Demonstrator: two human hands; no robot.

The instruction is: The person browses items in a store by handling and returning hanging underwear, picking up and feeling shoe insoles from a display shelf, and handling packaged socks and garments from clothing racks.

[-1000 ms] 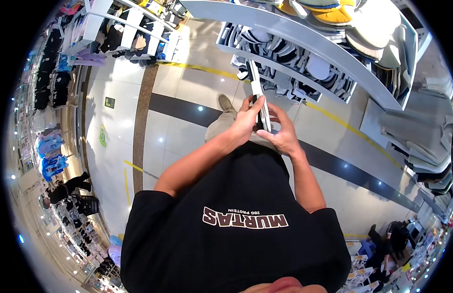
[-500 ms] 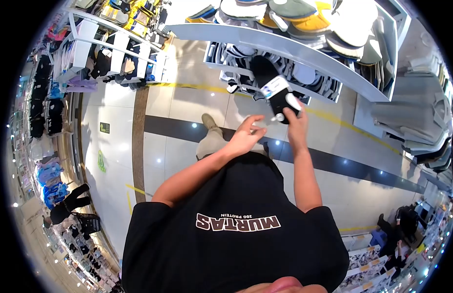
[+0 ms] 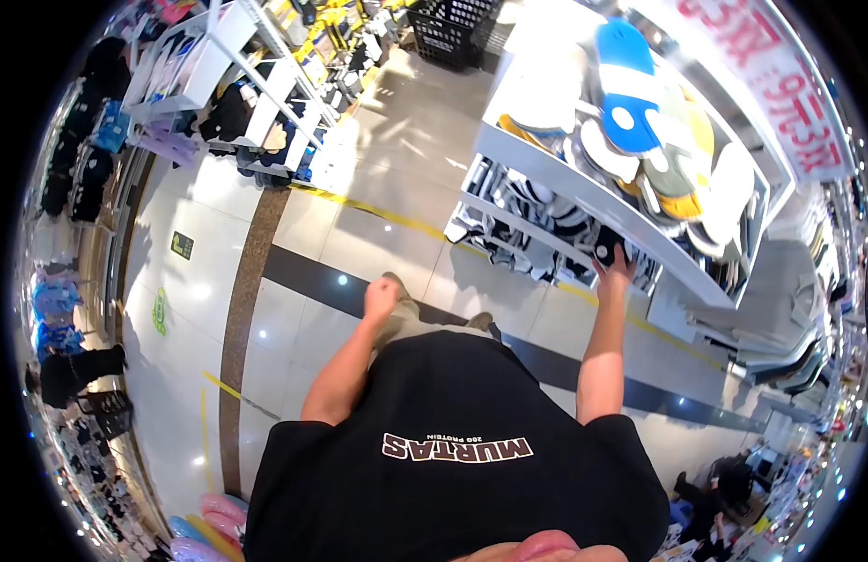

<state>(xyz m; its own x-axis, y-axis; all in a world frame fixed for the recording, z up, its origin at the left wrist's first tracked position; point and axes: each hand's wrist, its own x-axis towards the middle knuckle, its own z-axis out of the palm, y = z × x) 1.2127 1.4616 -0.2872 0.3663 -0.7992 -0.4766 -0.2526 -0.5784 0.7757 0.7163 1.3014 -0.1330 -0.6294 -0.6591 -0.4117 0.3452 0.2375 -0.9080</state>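
Note:
My right hand [image 3: 617, 269] reaches into the lower bin of the shelf, its fingers on a pair of black socks [image 3: 605, 245] with a white round spot. Most of that pair is hidden by the hand and the bin. Striped black, white and grey socks [image 3: 537, 199] fill the bin around it. Closed in a loose fist, my left hand [image 3: 381, 298] hangs over my left shoe with nothing visible in it. Above, the upper bin holds a blue and white pair of socks [image 3: 627, 89] on a pile of other pairs.
The white upper bin wall [image 3: 584, 201] juts out above my right hand. A red-lettered sign [image 3: 780, 84] hangs at the upper right. Grey shirts [image 3: 780, 290] hang at right. A black basket [image 3: 443, 37] stands at the back, and a rack [image 3: 186, 80] at left.
My right hand has carried the black socks away from my body into the lower bin. My left hand has moved left and closed. The view has swung, shifting the shelf rightward.

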